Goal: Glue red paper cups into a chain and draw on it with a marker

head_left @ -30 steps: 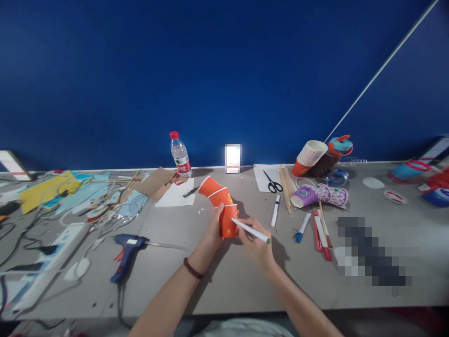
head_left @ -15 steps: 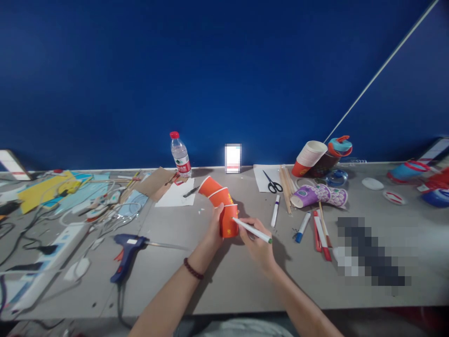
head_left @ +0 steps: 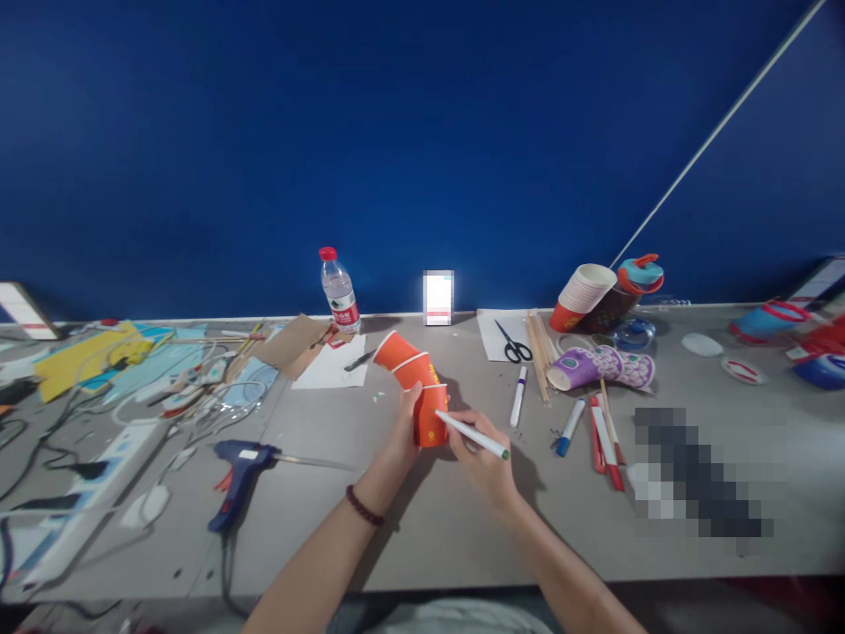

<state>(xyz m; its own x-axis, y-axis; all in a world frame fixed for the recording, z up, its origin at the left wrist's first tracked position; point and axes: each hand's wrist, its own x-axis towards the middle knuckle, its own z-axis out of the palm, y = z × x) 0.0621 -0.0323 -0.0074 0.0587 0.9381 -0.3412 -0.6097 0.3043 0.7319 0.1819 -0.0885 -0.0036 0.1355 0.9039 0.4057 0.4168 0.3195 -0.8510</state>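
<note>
A curved chain of orange paper cups (head_left: 432, 418) with white rims lies over the middle of the table. My left hand (head_left: 401, 430) is closed around the near cup from its left side, the thumb on top. In my right hand (head_left: 481, 458) is a white marker with a green end (head_left: 476, 437), gripped like a pen. Its tip meets the side of the near cup, or comes very close to it. The fingers under the cup are hidden.
Left are a blue glue gun (head_left: 241, 475), a power strip (head_left: 99, 502) and tangled cables. Behind stand a water bottle (head_left: 340, 295) and a lit phone (head_left: 439, 298). Right lie scissors (head_left: 513, 343), wooden sticks (head_left: 538, 357), markers (head_left: 571, 427), purple cups (head_left: 600, 367) and stacked cups (head_left: 582, 298).
The marker's tip and rear end have shifted very slightly to the left on the near cup. My left hand and the cups hold almost still.
</note>
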